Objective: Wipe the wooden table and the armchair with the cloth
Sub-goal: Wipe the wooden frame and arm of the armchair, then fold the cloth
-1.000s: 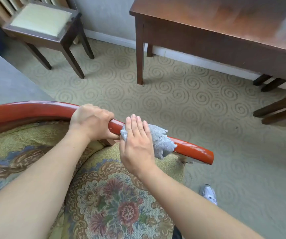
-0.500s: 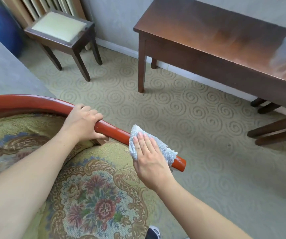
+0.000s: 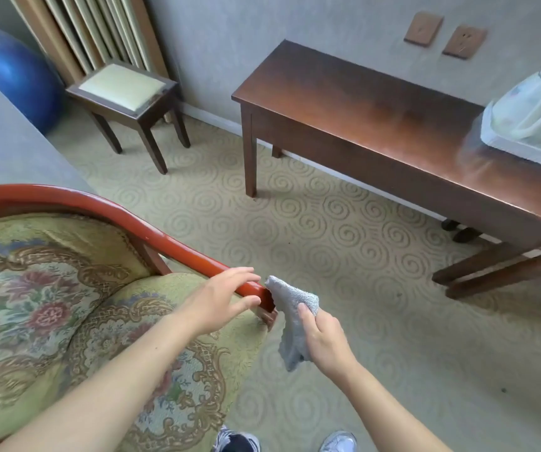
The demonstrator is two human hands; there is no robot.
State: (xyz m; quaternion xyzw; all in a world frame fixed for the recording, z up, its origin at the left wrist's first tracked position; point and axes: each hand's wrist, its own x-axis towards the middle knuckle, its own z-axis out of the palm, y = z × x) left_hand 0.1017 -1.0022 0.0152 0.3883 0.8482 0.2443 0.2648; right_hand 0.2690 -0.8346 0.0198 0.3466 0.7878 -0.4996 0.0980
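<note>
The armchair fills the lower left, with a glossy red wooden arm rail [image 3: 151, 233] and a floral yellow cushion [image 3: 67, 314]. My right hand [image 3: 322, 340] grips a grey cloth [image 3: 292, 321], which hangs just off the rail's front end and touches its tip. My left hand [image 3: 221, 300] hovers over the end of the rail with fingers spread and loosely curved, holding nothing. The dark wooden table [image 3: 376, 102] stands against the wall at the upper right, beyond the carpet.
A white plastic bag on a white box [image 3: 529, 112] sits on the table's right end. A small dark stool [image 3: 125, 93] stands by the radiator, a blue ball [image 3: 11, 70] behind it. Dark chair legs [image 3: 497, 269] jut in at right. My shoes show at the bottom.
My right hand slid the cloth along the rail to its front end and off the tip, now gripping it. My left hand let go of the rail and moved forward, fingers spread.
</note>
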